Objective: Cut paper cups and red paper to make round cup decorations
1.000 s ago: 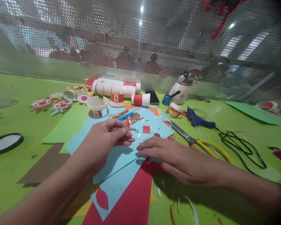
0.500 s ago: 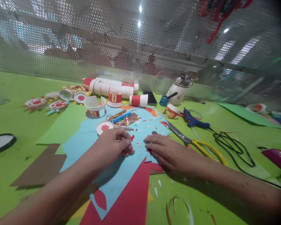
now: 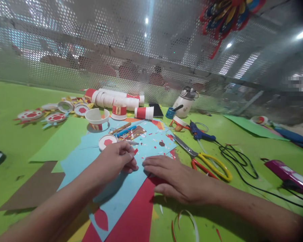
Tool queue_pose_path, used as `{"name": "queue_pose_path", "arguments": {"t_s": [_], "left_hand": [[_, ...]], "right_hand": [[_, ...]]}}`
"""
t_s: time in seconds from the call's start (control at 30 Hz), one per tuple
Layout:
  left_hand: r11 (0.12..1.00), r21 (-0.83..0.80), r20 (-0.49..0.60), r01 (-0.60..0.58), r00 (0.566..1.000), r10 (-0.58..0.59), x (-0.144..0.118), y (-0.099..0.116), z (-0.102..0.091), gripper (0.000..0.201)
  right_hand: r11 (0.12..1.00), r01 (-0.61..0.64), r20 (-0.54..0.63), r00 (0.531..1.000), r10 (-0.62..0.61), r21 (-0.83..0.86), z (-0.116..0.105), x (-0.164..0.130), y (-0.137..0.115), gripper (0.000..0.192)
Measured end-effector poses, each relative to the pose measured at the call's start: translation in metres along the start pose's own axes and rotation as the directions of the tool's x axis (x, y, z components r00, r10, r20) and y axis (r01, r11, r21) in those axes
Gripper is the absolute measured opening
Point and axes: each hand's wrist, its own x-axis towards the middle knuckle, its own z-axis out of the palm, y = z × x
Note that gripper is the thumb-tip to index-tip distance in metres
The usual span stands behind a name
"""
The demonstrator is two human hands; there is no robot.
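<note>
My left hand hovers over a light blue paper sheet, its thumb and fingers pinched together on a small paper scrap that I can barely see. My right hand lies flat, palm down, on the edge where the blue sheet meets a red paper sheet. Both hands almost touch at the fingertips. Small red and white paper bits are scattered on the blue sheet just beyond them. A round white disc with a red centre lies just past my left hand.
Yellow-handled scissors lie right of my right hand, with a blue glue gun and its black cord behind. Paper cups, a cut cup, a white bottle and a purple tool stand around. A perforated metal screen closes the back.
The view has swung right and tilted up a little. My right hand slid left and flattened on the paper edge; my left hand stays pinched over the blue sheet.
</note>
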Motion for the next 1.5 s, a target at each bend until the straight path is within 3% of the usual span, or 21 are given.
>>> {"name": "queue_pose_path", "arguments": {"t_s": [0.2, 0.33, 0.43, 0.5, 0.57, 0.67, 0.73, 0.8, 0.87, 0.93, 1.0, 1.13, 1.23, 1.33, 1.4, 1.5], "left_hand": [[1.0, -0.017, 0.01, 0.025, 1.0, -0.025, 0.003, 0.0, -0.001, 0.022], [1.0, -0.012, 0.027, 0.015, 1.0, -0.015, 0.003, 0.0, -0.002, 0.021], [1.0, -0.007, 0.027, -0.001, 1.0, 0.001, 0.002, 0.0, -0.001, 0.019], [1.0, -0.008, 0.025, 0.001, 1.0, -0.001, 0.002, 0.0, 0.0, 0.021], [1.0, -0.004, 0.021, 0.012, 1.0, -0.012, 0.002, 0.0, -0.001, 0.025], [1.0, -0.015, 0.031, 0.006, 1.0, -0.006, 0.002, 0.0, -0.002, 0.026], [0.999, -0.031, 0.046, -0.01, 0.999, 0.012, 0.001, 0.0, -0.003, 0.025], [0.999, -0.031, 0.047, -0.008, 0.999, 0.01, 0.0, 0.001, -0.003, 0.022], [1.0, -0.021, 0.037, -0.004, 0.999, 0.005, 0.001, 0.0, -0.002, 0.018], [1.0, -0.014, 0.034, -0.01, 0.999, 0.011, 0.002, -0.001, -0.001, 0.015], [1.0, -0.009, 0.032, -0.012, 0.999, 0.013, 0.004, -0.002, -0.002, 0.015], [1.0, -0.015, 0.043, -0.006, 0.999, 0.007, 0.002, -0.002, -0.003, 0.016], [1.0, -0.015, 0.057, -0.02, 0.998, 0.02, 0.0, 0.0, -0.003, 0.016], [1.0, -0.01, 0.058, -0.015, 0.998, 0.016, 0.0, 0.0, -0.002, 0.016], [1.0, -0.006, 0.052, 0.001, 0.999, -0.001, 0.001, -0.001, -0.001, 0.016], [1.0, 0.0, 0.044, 0.013, 0.999, -0.013, 0.003, -0.002, -0.001, 0.016]], "right_hand": [[0.998, 0.036, -0.097, 0.994, -0.041, -0.046, 0.0, 0.032, 0.031, 0.041], [0.999, -0.038, -0.167, 0.985, 0.035, -0.015, -0.013, 0.005, 0.023, 0.036], [0.995, -0.083, -0.08, 0.994, 0.079, -0.053, -0.011, -0.012, 0.024, 0.036], [0.993, -0.09, -0.112, 0.99, 0.081, -0.081, -0.003, -0.007, 0.041, 0.033], [0.992, -0.094, -0.265, 0.962, 0.069, -0.085, 0.004, 0.007, 0.068, 0.031], [0.989, -0.126, -0.352, 0.931, 0.093, -0.073, 0.004, 0.026, 0.096, 0.029], [0.992, -0.111, -0.363, 0.928, 0.081, -0.062, -0.001, 0.026, 0.093, 0.028], [0.997, -0.061, -0.327, 0.944, 0.042, -0.049, -0.005, 0.02, 0.075, 0.028], [0.998, 0.053, -0.172, 0.983, -0.056, -0.024, -0.004, 0.018, 0.054, 0.03], [0.993, 0.108, -0.076, 0.991, -0.111, -0.038, 0.002, 0.027, 0.044, 0.03], [0.989, 0.124, -0.119, 0.984, -0.133, -0.077, 0.007, 0.044, 0.049, 0.03], [0.994, 0.046, -0.224, 0.972, -0.068, -0.101, 0.003, 0.056, 0.072, 0.027], [0.997, 0.018, -0.248, 0.968, -0.038, -0.08, -0.008, 0.026, 0.069, 0.028], [0.988, -0.092, -0.182, 0.981, 0.068, -0.125, -0.009, 0.001, 0.064, 0.035], [0.977, -0.138, -0.184, 0.977, 0.107, -0.161, -0.002, 0.007, 0.07, 0.04], [0.981, -0.124, -0.209, 0.974, 0.092, -0.149, 0.007, 0.039, 0.087, 0.038]]}}
